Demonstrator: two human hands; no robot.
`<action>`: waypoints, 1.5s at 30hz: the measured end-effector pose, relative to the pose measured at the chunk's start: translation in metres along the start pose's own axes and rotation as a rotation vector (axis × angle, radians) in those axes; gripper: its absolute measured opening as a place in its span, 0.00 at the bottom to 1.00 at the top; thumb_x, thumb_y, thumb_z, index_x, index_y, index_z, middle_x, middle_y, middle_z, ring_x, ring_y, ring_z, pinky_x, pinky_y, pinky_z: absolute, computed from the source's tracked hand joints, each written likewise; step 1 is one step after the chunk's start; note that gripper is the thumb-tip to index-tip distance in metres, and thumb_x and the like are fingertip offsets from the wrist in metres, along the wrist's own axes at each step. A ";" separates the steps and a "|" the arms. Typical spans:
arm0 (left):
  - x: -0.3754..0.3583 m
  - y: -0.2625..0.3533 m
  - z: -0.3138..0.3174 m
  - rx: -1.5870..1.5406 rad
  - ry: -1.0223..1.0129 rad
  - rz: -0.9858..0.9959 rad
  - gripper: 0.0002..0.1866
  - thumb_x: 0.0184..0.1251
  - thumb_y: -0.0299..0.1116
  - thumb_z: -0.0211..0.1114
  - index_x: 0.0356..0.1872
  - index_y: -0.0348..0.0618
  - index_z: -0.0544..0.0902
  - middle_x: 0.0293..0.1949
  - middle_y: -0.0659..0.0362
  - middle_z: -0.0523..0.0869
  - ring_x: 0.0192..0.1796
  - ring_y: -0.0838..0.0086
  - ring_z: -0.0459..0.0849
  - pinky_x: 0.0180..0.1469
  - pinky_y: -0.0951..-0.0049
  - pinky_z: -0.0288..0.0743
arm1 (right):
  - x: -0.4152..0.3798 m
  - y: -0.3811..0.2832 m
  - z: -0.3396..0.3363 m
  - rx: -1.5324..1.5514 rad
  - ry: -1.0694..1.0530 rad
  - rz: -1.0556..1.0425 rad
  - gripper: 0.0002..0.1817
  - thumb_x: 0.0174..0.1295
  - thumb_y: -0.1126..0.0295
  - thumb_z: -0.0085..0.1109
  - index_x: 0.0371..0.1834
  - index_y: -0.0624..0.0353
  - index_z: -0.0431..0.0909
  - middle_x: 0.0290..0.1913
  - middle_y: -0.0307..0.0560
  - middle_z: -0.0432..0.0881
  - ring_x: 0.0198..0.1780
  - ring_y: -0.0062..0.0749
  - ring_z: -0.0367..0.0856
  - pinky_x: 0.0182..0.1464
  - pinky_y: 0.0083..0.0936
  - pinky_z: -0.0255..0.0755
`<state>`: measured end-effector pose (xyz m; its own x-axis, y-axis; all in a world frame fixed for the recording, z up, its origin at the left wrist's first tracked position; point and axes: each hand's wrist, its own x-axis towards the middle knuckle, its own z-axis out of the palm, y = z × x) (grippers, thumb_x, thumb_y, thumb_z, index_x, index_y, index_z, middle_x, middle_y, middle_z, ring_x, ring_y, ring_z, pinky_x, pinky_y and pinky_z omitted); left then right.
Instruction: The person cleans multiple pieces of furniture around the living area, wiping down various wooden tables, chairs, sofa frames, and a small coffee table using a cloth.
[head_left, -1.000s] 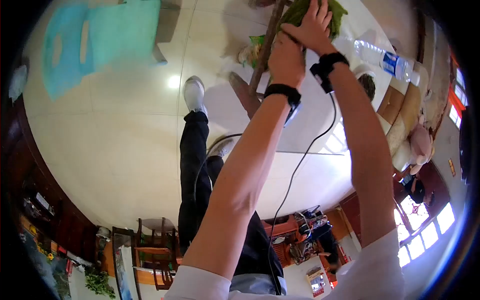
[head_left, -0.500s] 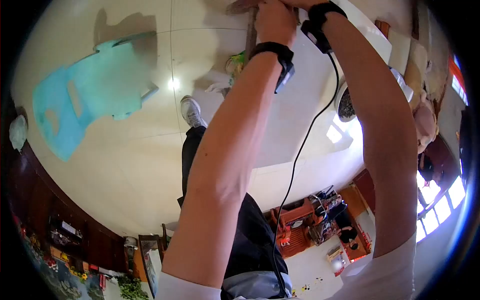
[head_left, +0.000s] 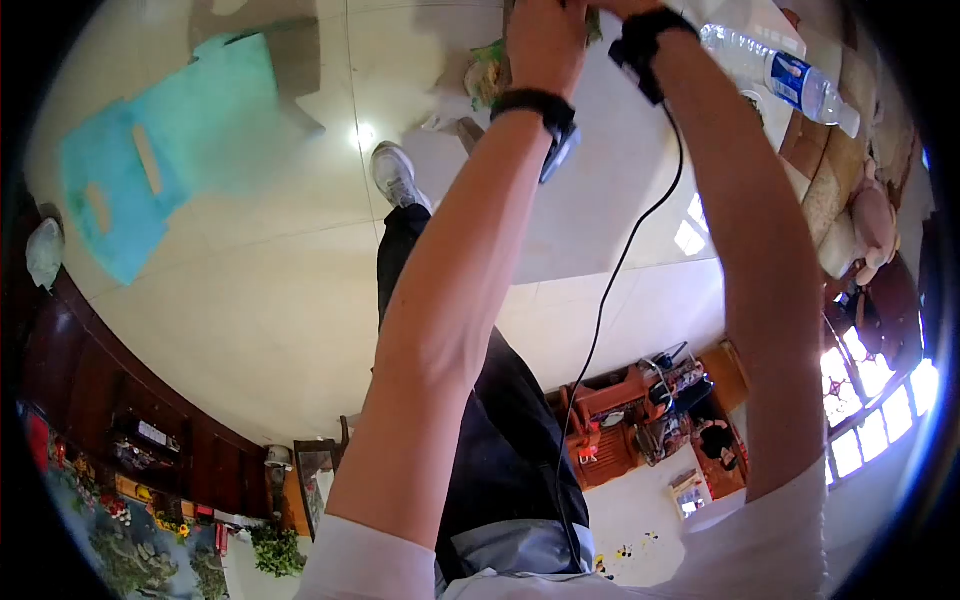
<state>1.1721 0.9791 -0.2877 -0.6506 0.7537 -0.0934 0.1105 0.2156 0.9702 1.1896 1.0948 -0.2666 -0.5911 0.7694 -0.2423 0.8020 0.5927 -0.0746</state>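
Observation:
My left hand is at the top edge of the view, its back toward the camera; its fingers are cut off or hidden. Just right of it, my right hand shows only in part, its fingers close to the left one. Whatever the hands hold cannot be made out. Each wrist wears a black strap with a device, and a black cable hangs from the right one. Left of my left hand lies a green and yellow packet. A clear bottle with a blue label lies right of my right wrist.
A turquoise plastic piece is on the tiled floor at the left. My shoe stands near the middle. A wooden chair and a person in dark clothes are at the lower right. A pale bag sits at the far left.
The view has shifted, so the turquoise piece sits higher and my shoe slightly higher and further right. The bottle now shows more fully. Both hands remain close together at the top.

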 end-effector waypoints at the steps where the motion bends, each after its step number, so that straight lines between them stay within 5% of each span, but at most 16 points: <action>1: -0.020 0.012 -0.003 0.076 0.050 -0.062 0.23 0.73 0.38 0.62 0.55 0.28 0.69 0.48 0.31 0.81 0.50 0.36 0.80 0.51 0.48 0.76 | -0.013 0.002 0.009 0.042 0.014 -0.015 0.64 0.57 0.39 0.63 0.83 0.54 0.29 0.82 0.68 0.29 0.80 0.75 0.27 0.77 0.69 0.31; 3: -0.042 0.006 -0.008 0.153 0.106 -0.121 0.19 0.70 0.36 0.64 0.48 0.28 0.70 0.39 0.34 0.85 0.43 0.35 0.83 0.44 0.47 0.78 | -0.035 -0.005 0.013 0.086 0.033 -0.035 0.64 0.56 0.41 0.65 0.83 0.55 0.29 0.82 0.70 0.29 0.80 0.77 0.28 0.77 0.70 0.32; 8: -0.094 -0.017 -0.021 -0.006 0.013 -0.088 0.21 0.73 0.36 0.60 0.58 0.30 0.70 0.49 0.32 0.82 0.53 0.37 0.81 0.53 0.47 0.74 | -0.097 -0.022 0.005 0.235 -0.139 0.105 0.61 0.59 0.46 0.66 0.84 0.52 0.31 0.82 0.72 0.29 0.80 0.79 0.29 0.73 0.78 0.29; 9: -0.103 -0.012 -0.027 -0.010 0.023 -0.086 0.21 0.73 0.36 0.60 0.58 0.30 0.70 0.49 0.32 0.82 0.53 0.37 0.81 0.53 0.47 0.74 | -0.111 -0.020 0.022 0.232 -0.023 0.079 0.67 0.49 0.42 0.72 0.84 0.49 0.34 0.83 0.64 0.28 0.79 0.80 0.28 0.73 0.75 0.43; 11: -0.121 -0.004 -0.039 -0.106 -0.186 -0.406 0.26 0.72 0.34 0.59 0.66 0.30 0.66 0.58 0.32 0.78 0.61 0.37 0.76 0.65 0.48 0.68 | -0.131 -0.023 0.025 0.221 -0.060 0.097 0.66 0.50 0.42 0.72 0.84 0.49 0.34 0.83 0.64 0.27 0.79 0.81 0.28 0.73 0.74 0.43; 16: -0.183 -0.023 -0.041 0.076 -0.122 -0.178 0.29 0.73 0.29 0.59 0.71 0.31 0.62 0.63 0.34 0.73 0.64 0.40 0.74 0.65 0.53 0.69 | -0.191 -0.033 0.034 0.251 -0.078 0.172 0.65 0.50 0.47 0.72 0.84 0.47 0.34 0.83 0.64 0.29 0.80 0.80 0.29 0.70 0.78 0.43; 19: -0.234 -0.031 -0.045 -0.034 -0.082 -0.203 0.32 0.73 0.28 0.58 0.74 0.31 0.59 0.66 0.35 0.72 0.66 0.42 0.73 0.67 0.55 0.69 | -0.242 -0.042 0.039 0.246 -0.156 0.223 0.65 0.52 0.46 0.72 0.84 0.51 0.34 0.83 0.65 0.29 0.79 0.80 0.29 0.72 0.76 0.41; 26: -0.355 -0.013 -0.091 -0.101 -0.312 -0.849 0.28 0.75 0.35 0.57 0.72 0.42 0.63 0.60 0.39 0.80 0.62 0.43 0.78 0.60 0.56 0.75 | -0.393 -0.062 0.070 0.200 -0.339 0.206 0.58 0.60 0.47 0.66 0.81 0.66 0.38 0.80 0.77 0.31 0.78 0.87 0.30 0.72 0.74 0.44; 30: -0.397 -0.028 -0.086 0.055 -0.329 -0.754 0.26 0.74 0.41 0.58 0.68 0.40 0.68 0.55 0.38 0.82 0.58 0.42 0.81 0.55 0.54 0.77 | -0.430 -0.062 0.083 0.171 -0.390 0.130 0.54 0.61 0.49 0.65 0.81 0.63 0.44 0.81 0.75 0.34 0.78 0.86 0.32 0.72 0.73 0.48; 32: -0.431 -0.052 -0.065 -0.058 -0.185 -0.808 0.26 0.71 0.36 0.63 0.68 0.40 0.72 0.55 0.43 0.84 0.57 0.51 0.83 0.54 0.60 0.79 | -0.434 -0.062 0.084 0.166 -0.411 0.012 0.50 0.59 0.54 0.65 0.81 0.60 0.49 0.81 0.73 0.39 0.78 0.86 0.37 0.71 0.71 0.52; 34: -0.448 -0.055 -0.055 -0.078 -0.080 -0.733 0.25 0.72 0.32 0.64 0.68 0.36 0.73 0.55 0.53 0.85 0.55 0.64 0.84 0.54 0.65 0.79 | -0.431 -0.055 0.080 0.323 -0.371 -0.066 0.47 0.57 0.60 0.65 0.81 0.55 0.53 0.81 0.70 0.43 0.77 0.84 0.43 0.70 0.66 0.57; 35: -0.455 -0.050 -0.057 0.030 -0.089 -0.691 0.26 0.73 0.31 0.64 0.68 0.34 0.72 0.56 0.57 0.84 0.53 0.71 0.83 0.55 0.69 0.79 | -0.426 -0.052 0.071 0.344 -0.292 -0.100 0.43 0.59 0.64 0.63 0.80 0.45 0.59 0.81 0.55 0.55 0.76 0.65 0.60 0.64 0.53 0.69; 36: -0.456 -0.049 -0.049 0.016 -0.044 -0.680 0.25 0.73 0.31 0.64 0.68 0.34 0.72 0.56 0.57 0.84 0.53 0.71 0.83 0.54 0.69 0.79 | -0.426 -0.042 0.069 0.353 -0.291 -0.093 0.43 0.59 0.64 0.63 0.80 0.45 0.59 0.81 0.55 0.55 0.76 0.65 0.60 0.64 0.53 0.69; 39: -0.445 -0.035 0.001 -0.568 0.290 -0.820 0.23 0.74 0.30 0.63 0.66 0.34 0.72 0.56 0.56 0.84 0.53 0.72 0.83 0.54 0.71 0.79 | -0.424 -0.004 0.063 0.307 -0.286 -0.291 0.37 0.63 0.66 0.59 0.78 0.36 0.62 0.79 0.31 0.62 0.74 0.34 0.67 0.57 0.35 0.73; 42: -0.422 -0.015 0.052 -1.331 0.773 -0.883 0.21 0.74 0.30 0.62 0.64 0.34 0.73 0.57 0.55 0.83 0.53 0.73 0.82 0.54 0.73 0.78 | -0.420 0.048 0.052 0.472 -0.240 -0.262 0.34 0.60 0.60 0.63 0.73 0.32 0.70 0.76 0.26 0.68 0.71 0.29 0.71 0.58 0.32 0.72; 45: -0.421 -0.025 0.076 -1.117 0.768 -0.780 0.19 0.75 0.30 0.60 0.63 0.34 0.73 0.57 0.54 0.83 0.54 0.73 0.82 0.54 0.73 0.78 | -0.418 0.076 0.057 0.423 -0.127 -0.394 0.32 0.63 0.55 0.63 0.73 0.38 0.70 0.75 0.23 0.68 0.70 0.22 0.72 0.56 0.26 0.70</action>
<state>1.5002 0.7035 -0.2893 -0.5307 0.1188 -0.8392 -0.7900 -0.4281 0.4389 1.5023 0.8043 -0.2257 -0.8573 0.4606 -0.2302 0.5043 0.6611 -0.5555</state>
